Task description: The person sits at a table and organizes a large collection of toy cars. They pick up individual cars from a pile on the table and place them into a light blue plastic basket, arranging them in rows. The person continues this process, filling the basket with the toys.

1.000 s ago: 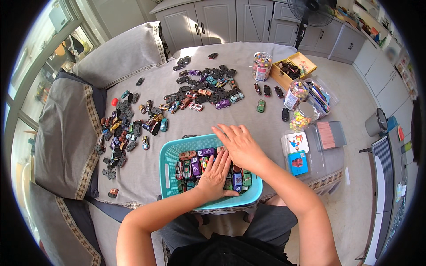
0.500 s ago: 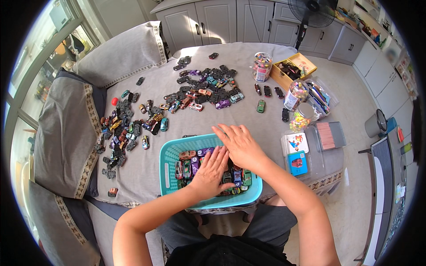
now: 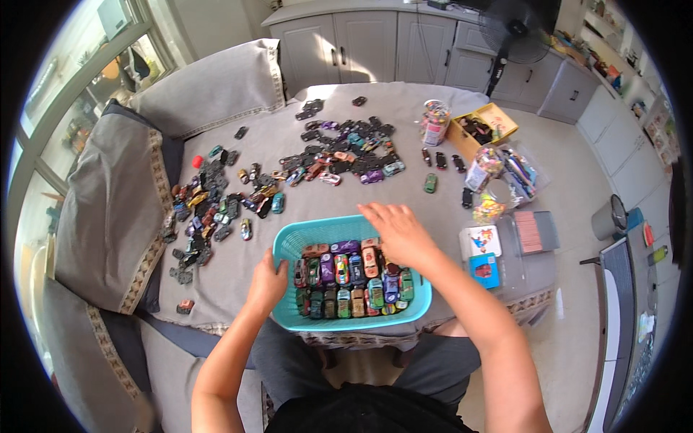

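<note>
A turquoise plastic basket [image 3: 351, 324] stands at the near table edge in front of me, holding rows of toy cars [image 3: 341, 268] packed side by side in several colours. My left hand [image 3: 268, 283] is closed on the basket's left rim, its thumb at the top edge and its other fingers mostly hidden along the outer wall. Across the far right part of the basket lies my right hand [image 3: 401, 235], fingers stretched out over the back rim. It covers some of the cars there.
Loose toy cars [image 3: 346, 155] lie in a heap at the table's far middle, with another heap [image 3: 206, 209] at left beside a red ball [image 3: 197, 162]. Candy-coloured jars [image 3: 436, 124], a yellow box [image 3: 469, 137] and clear card cases [image 3: 530, 231] stand at right. A sofa [image 3: 108, 209] borders the left.
My left hand has moved from above the cars to the basket's left rim, uncovering the rows. The right hand stays over the back right part. The whole view has shifted slightly.
</note>
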The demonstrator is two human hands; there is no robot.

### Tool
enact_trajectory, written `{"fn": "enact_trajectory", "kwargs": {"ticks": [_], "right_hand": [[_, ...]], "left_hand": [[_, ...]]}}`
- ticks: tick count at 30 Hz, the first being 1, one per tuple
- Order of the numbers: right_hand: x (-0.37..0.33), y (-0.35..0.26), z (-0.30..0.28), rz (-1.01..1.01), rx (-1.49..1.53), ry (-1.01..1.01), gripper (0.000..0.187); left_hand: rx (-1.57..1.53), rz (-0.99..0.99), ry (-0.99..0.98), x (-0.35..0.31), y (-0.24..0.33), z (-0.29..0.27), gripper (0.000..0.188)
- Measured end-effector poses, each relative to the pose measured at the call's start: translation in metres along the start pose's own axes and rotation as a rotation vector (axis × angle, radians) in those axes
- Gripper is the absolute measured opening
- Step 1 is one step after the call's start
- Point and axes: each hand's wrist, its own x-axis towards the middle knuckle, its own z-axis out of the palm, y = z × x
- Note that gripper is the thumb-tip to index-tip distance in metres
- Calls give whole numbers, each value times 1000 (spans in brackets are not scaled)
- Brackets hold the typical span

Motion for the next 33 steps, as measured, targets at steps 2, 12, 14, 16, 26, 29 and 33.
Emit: {"fn": "enact_trajectory", "kwargs": {"ticks": [2, 12, 14, 16, 26, 29, 33], "right_hand": [[-3, -2, -2, -2, -35, -30, 68], [-26, -20, -33, 278, 74, 147, 69], [-50, -10, -15, 437, 226, 117, 68], [-58, -4, -12, 562, 318, 68, 66], [6, 55, 1, 541, 278, 96, 66], [31, 65, 26, 532, 258, 56, 69], [30, 66, 21, 608, 207, -22, 69]], "left_hand": [[-80, -36, -6, 4, -5, 9, 33], [-72, 22, 75, 10, -14, 14, 26], [-85, -9, 72, 9, -16, 11, 27], [-122, -46, 43, 6, 4, 10, 27], [-150, -39, 43, 64, 35, 6, 26], [-1, 14, 101, 96, -9, 11, 26], [-90, -88, 7, 97, 0, 14, 29]]}}
